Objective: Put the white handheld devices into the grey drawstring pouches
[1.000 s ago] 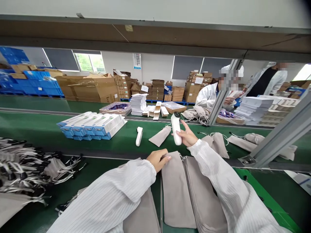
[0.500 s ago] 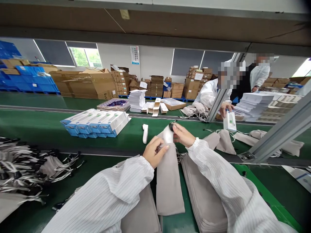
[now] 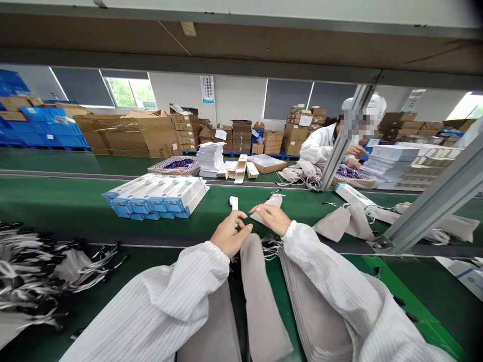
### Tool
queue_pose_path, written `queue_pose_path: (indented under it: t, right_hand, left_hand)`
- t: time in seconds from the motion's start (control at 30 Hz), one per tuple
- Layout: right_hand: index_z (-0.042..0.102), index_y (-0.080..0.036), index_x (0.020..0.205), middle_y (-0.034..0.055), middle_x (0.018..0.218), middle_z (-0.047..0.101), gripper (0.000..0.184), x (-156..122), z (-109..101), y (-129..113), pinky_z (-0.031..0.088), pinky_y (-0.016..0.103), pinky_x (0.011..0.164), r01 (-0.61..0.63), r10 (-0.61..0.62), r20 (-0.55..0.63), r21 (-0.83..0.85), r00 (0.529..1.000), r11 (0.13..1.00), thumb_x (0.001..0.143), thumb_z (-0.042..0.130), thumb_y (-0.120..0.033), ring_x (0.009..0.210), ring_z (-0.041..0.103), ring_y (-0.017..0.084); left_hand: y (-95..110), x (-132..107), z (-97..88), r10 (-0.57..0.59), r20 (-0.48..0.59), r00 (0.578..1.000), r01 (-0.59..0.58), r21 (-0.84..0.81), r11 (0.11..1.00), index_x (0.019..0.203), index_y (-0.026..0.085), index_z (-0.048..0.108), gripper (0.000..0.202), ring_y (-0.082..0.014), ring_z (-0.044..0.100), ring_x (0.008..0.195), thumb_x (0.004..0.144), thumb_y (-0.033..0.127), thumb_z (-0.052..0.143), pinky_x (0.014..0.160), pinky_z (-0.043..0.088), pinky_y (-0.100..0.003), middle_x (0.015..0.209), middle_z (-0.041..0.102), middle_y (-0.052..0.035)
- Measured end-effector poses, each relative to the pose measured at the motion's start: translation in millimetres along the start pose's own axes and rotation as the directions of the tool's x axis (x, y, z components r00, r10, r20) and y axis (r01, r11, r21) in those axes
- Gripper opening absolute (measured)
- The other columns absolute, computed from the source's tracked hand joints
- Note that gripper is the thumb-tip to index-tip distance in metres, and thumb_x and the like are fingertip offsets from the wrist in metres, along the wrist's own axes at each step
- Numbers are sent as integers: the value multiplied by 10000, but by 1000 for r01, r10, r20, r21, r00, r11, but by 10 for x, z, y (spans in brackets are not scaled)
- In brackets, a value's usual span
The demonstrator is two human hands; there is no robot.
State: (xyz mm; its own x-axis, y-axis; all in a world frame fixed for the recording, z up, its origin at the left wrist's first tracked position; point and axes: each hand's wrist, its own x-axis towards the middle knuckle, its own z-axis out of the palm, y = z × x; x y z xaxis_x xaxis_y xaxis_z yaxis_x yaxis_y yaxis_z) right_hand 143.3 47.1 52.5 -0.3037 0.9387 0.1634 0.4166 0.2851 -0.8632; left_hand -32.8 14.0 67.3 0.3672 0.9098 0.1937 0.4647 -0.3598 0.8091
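My left hand is open, thumb and fingers apart with nothing visible in them. Just beyond its fingertips, a white handheld device lies on the green belt, partly hidden by the hand. My right hand is also open, fingers stretched out towards the left one. Below and between the hands lies a long grey fabric pouch, its rounded top end near my left thumb. Another grey pouch rests on the belt behind my right hand. Stacked flat pouches lie under my right forearm, more by my left.
White-and-blue boxes stand grouped on the belt at left. Drawstring pouches with white cords heap up at near left. A metal post slants across the right side. Across the belt, a co-worker in a white coat handles things beside stacked papers.
My left hand has let go of the pouch, and my right hand of its black cord end. The device no longer sticks out of the pouch. Boxes on the belt have shifted right.
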Motion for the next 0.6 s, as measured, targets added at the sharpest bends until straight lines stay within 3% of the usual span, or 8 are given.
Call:
queue_pose_path:
  t: [0.13, 0.27, 0.3, 0.4, 0.47, 0.5, 0.53, 0.6]
  right_hand:
    - [549, -97, 878, -59, 328, 306, 658, -32, 86, 22, 205, 162, 307, -132, 131, 326, -20, 936, 991, 741, 222, -651, 292, 256, 66]
    - [517, -121, 872, -71, 301, 282, 729, -71, 107, 16, 158, 145, 260, -342, 187, 727, 70, 661, 937, 703, 121, -710, 248, 166, 51]
    - [502, -133, 871, -72, 299, 285, 726, -70, 114, 24, 145, 137, 255, -383, 170, 767, 106, 619, 918, 695, 111, -718, 244, 153, 48]
    - [490, -139, 802, -48, 304, 337, 737, -49, 165, 57, 121, 131, 246, -464, 181, 778, 156, 602, 872, 684, 64, -728, 230, 133, 39]
    - [485, -130, 673, -37, 296, 322, 767, -38, 224, 65, 132, 137, 243, -549, 196, 819, 165, 539, 820, 678, 1, -725, 227, 117, 31]
    - [461, -133, 599, -40, 292, 301, 746, -36, 259, 61, 140, 139, 242, -581, 204, 816, 186, 540, 793, 682, 15, -725, 229, 120, 30]
    - [428, -139, 541, -45, 291, 281, 706, -35, 296, 53, 142, 139, 240, -593, 227, 778, 221, 586, 774, 691, 65, -726, 230, 131, 30]
    - [367, -151, 474, -49, 294, 265, 616, -30, 359, 33, 137, 142, 228, -577, 322, 599, 298, 734, 761, 695, 235, -711, 229, 176, 40]
  left_hand:
    - [85, -5, 4, 120, -38, 992, -126, -321, 939, 908, 199, 413, 231, -14, 271, 389, 739, 348, 466, 382, 213, -161, 749, 378, 39]
    - [169, -22, -61, 133, -73, 988, -152, -541, 827, 873, 193, 411, 260, 3, 249, 381, 705, 357, 521, 344, 183, -144, 773, 362, 31]
    - [183, -28, -72, 131, -75, 989, -150, -572, 806, 866, 194, 411, 265, 7, 235, 373, 697, 359, 531, 334, 174, -142, 774, 365, 32]
    - [208, -48, -75, 131, -54, 990, -135, -635, 761, 849, 194, 412, 275, 17, 207, 357, 681, 358, 556, 322, 161, -139, 758, 373, 38]
    - [222, -61, -59, 130, -40, 991, -123, -666, 736, 832, 193, 409, 263, 19, 186, 350, 686, 356, 556, 319, 141, -137, 723, 369, 48]
    - [229, -67, -51, 125, -44, 991, -122, -673, 729, 824, 193, 409, 254, 18, 175, 349, 692, 357, 551, 318, 129, -137, 704, 364, 53]
    - [238, -72, -47, 119, -53, 992, -123, -673, 729, 817, 192, 411, 246, 15, 166, 350, 698, 359, 545, 318, 119, -138, 688, 357, 55]
    - [257, -77, -60, 104, -93, 990, -140, -649, 748, 803, 186, 423, 241, 11, 152, 354, 700, 373, 536, 316, 105, -145, 683, 351, 52]
